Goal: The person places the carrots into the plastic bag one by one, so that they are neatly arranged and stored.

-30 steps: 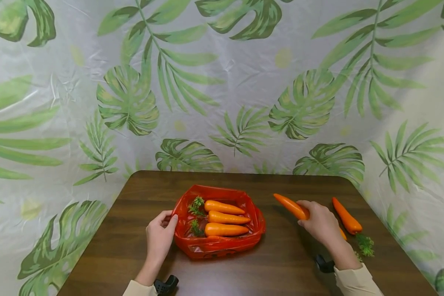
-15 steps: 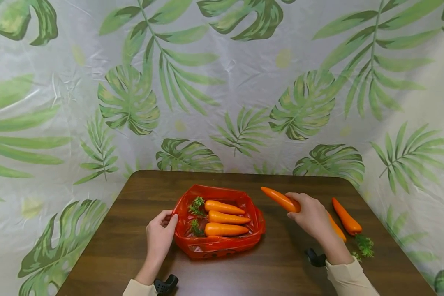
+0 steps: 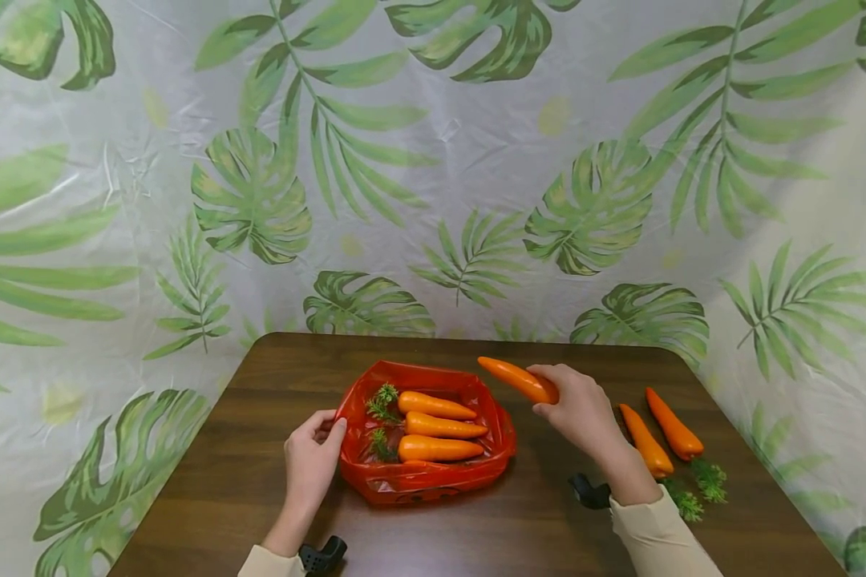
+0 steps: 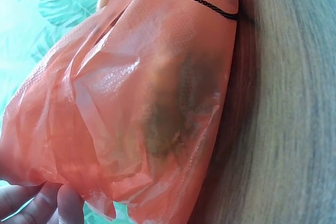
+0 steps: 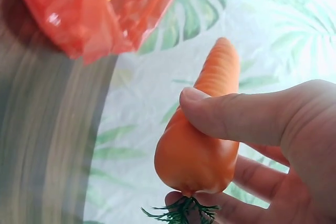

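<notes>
A red plastic bag (image 3: pixel 433 481) stands with its mouth spread on the table, and several orange carrots (image 3: pixel 443 425) lie inside, tips to the right. My left hand (image 3: pixel 312 457) pinches the bag's left rim between thumb and fingers; in the left wrist view the fingers (image 4: pixel 65 203) grip its gathered edge. To the right of the bag, my right hand (image 3: pixel 580 409) holds another carrot (image 3: pixel 515 378) above the table, tip pointing left toward the bag. The right wrist view shows the thumb across that carrot (image 5: pixel 197 150), with green leaves at its blunt end.
Two more carrots (image 3: pixel 645 445) with leafy tops (image 3: pixel 709 481) lie on the right of the brown wooden table (image 3: pixel 260 457). A leaf-patterned sheet (image 3: pixel 462 176) hangs behind the table. A dark band device sits at each wrist.
My right hand has carried its carrot left, closer to the bag, uncovering the carrot that lay behind it on the table. My left hand stays at the bag's rim.
</notes>
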{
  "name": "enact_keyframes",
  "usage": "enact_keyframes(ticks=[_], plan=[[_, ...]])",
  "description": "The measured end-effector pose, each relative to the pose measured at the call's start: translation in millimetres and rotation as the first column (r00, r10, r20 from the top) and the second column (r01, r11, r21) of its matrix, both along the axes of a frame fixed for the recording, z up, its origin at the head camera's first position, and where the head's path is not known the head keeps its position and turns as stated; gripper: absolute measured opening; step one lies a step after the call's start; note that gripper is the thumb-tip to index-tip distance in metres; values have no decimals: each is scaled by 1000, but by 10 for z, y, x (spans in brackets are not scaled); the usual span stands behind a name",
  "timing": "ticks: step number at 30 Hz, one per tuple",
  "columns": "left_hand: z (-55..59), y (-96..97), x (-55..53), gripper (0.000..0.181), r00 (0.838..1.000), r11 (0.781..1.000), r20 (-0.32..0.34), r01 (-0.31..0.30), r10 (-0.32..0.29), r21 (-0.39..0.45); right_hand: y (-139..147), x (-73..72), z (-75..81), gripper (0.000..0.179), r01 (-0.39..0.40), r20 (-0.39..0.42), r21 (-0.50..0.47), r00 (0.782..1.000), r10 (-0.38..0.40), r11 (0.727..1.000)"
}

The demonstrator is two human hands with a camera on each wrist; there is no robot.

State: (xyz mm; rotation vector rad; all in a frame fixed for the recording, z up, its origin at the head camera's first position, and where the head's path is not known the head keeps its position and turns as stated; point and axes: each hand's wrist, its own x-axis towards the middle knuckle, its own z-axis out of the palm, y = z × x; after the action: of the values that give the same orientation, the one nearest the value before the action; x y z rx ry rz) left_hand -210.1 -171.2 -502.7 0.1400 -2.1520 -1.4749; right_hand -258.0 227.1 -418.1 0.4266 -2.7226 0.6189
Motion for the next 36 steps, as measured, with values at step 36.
enact_keyframes(ticks=[36], plan=[[-43, -44, -42, 17, 993, 997, 93, -73, 75, -34, -806, -140, -13, 55, -133, 23, -1, 991, 133, 991]])
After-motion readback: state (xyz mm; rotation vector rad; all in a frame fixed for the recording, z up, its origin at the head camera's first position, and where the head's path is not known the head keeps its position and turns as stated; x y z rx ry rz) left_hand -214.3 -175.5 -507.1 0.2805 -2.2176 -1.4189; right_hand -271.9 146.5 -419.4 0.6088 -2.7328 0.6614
